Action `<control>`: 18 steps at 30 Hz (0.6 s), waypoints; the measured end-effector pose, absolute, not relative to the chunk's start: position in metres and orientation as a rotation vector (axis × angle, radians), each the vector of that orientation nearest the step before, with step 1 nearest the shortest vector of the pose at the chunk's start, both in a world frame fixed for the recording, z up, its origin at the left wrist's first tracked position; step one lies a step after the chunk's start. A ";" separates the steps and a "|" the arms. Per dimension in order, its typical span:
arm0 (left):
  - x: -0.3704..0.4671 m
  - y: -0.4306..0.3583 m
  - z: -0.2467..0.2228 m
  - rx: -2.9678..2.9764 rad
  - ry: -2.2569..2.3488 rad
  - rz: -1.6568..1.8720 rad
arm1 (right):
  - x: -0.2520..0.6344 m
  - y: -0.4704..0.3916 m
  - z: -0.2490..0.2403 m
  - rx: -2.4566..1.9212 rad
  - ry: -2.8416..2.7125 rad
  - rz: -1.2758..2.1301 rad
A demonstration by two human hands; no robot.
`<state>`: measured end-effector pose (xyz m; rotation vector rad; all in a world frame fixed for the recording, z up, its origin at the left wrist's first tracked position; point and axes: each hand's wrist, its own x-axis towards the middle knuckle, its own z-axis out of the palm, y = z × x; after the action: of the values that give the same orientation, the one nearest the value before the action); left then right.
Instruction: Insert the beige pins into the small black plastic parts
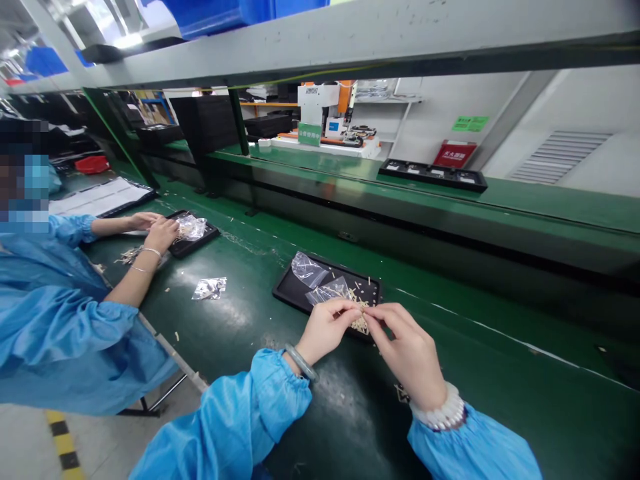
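My left hand (330, 328) and my right hand (407, 347) meet fingertip to fingertip over the right end of a black tray (290, 288). Both are closed in a pinch, and what lies between the fingers is too small to make out. Under and behind my fingers, a pile of small pale pieces (361, 324) lies in the tray, partly hidden by my hands. Two clear plastic bags, one at the tray's back left (307, 269) and one nearer the pile (330, 291), rest in the same tray.
At the left, a person in a blue smock (75, 320) handles pale pieces at another black tray (193, 245). A clear bag (210, 288) lies on the green table (230, 360) between us. Behind stands a raised ledge with a long black tray (433, 175); a shelf beam (320, 47) crosses above.
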<state>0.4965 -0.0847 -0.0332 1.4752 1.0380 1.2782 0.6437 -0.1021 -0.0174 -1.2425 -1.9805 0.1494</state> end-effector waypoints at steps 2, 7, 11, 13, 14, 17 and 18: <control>0.495 -0.086 -0.032 1.586 1.045 1.308 | 0.645 -0.103 -0.016 -1.241 -2.006 0.128; 0.491 -0.088 -0.030 1.825 1.074 1.325 | 0.644 -0.106 -0.009 -1.203 -2.066 -0.019; 0.490 -0.090 -0.031 2.019 1.074 1.327 | 0.642 -0.109 -0.007 -1.197 -2.090 -0.160; 0.490 -0.090 -0.032 2.098 1.085 1.329 | 0.639 -0.111 -0.007 -1.222 -2.076 -0.208; 0.490 -0.091 -0.032 2.129 1.093 1.329 | 0.638 -0.111 -0.008 -1.238 -2.064 -0.221; 0.492 -0.093 -0.032 2.166 1.113 1.328 | 0.633 -0.112 -0.012 -1.274 -1.996 -0.190; 0.493 -0.094 -0.031 2.152 1.119 1.326 | 0.632 -0.113 -0.013 -1.280 -1.965 -0.136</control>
<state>0.4928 -0.0939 -0.0309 2.1517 1.1189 1.3259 0.6316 -0.1127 -0.0128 -1.2802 -1.9650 -0.1357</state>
